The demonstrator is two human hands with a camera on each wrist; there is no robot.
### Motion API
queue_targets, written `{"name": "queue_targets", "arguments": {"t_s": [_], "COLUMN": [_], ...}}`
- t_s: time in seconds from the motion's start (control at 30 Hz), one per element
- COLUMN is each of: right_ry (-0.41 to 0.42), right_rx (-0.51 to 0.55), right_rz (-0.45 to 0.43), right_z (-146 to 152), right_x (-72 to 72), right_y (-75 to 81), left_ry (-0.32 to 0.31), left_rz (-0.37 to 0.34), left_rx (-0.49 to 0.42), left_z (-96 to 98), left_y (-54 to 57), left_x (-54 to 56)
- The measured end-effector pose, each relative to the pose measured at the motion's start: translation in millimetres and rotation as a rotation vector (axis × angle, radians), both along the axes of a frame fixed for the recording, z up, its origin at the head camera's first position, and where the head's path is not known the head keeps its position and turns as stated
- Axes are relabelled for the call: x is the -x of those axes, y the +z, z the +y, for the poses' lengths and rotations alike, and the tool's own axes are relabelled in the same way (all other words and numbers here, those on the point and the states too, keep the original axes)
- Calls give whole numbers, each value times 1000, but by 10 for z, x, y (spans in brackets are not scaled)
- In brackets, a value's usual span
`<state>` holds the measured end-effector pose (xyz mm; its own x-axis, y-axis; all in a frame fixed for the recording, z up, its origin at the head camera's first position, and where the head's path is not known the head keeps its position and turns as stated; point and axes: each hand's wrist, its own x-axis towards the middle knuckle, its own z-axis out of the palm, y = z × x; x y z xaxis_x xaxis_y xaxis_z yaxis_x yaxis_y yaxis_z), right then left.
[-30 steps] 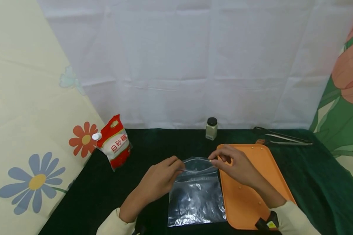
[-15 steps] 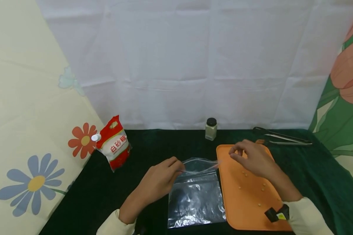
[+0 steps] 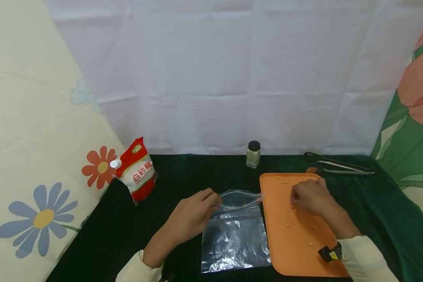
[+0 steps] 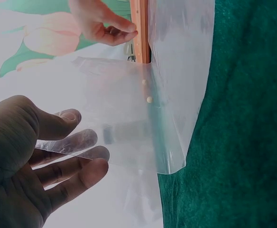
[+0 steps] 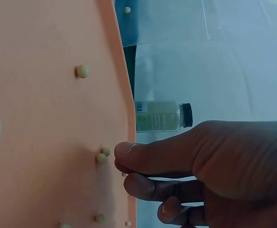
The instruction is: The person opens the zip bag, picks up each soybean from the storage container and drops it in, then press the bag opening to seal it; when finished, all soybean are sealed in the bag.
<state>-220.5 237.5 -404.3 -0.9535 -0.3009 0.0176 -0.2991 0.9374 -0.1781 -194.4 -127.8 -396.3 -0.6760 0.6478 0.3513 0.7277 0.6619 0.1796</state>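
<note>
My left hand (image 3: 194, 211) holds the left edge of the opening of a clear zip-lock bag (image 3: 235, 243) lying on the dark green cloth. In the left wrist view its thumb and fingers are on either side of the plastic, and two small round beans (image 4: 149, 99) show through the bag. My right hand (image 3: 311, 197) is low over the upper half of an orange tray (image 3: 285, 258), fingers bent down. In the right wrist view its thumb and forefinger tips come close together right beside two pale beans (image 5: 101, 158); nothing shows held between them.
More beans (image 5: 83, 71) lie scattered across the tray. Behind it are a small black-lidded jar (image 3: 253, 156) and metal tongs with dark handles (image 3: 342, 165). A red-and-white bag of white sugar (image 3: 137, 172) with a white spout cap stands at the left. A white cloth (image 3: 204, 78) hangs behind.
My right hand has let go of the bag's right edge and moved right, then down over the tray's beans. The left hand keeps its hold on the bag.
</note>
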Motion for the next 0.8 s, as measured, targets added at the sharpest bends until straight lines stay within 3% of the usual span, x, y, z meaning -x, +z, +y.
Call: {"name": "queue_targets", "arguments": {"t_s": [0.27,0.47,0.63,0.8], "right_ry": [-6,-3,45,74], "right_rx": [-44,12,272,642], "right_rz": [-20,35,67,-9], "right_z": [-9,-25,-60,-142], "right_x": [18,51,54,10], "right_y": [-55,-60,-2,94], "left_ry": [7,3,2,13], "left_rz": [-20,-33,-44,-67], "left_rx": [13,23,21,31], "left_z": [2,-2,0,4], "left_y": [15,2,13,27], "left_x": [3,5,3,1]}}
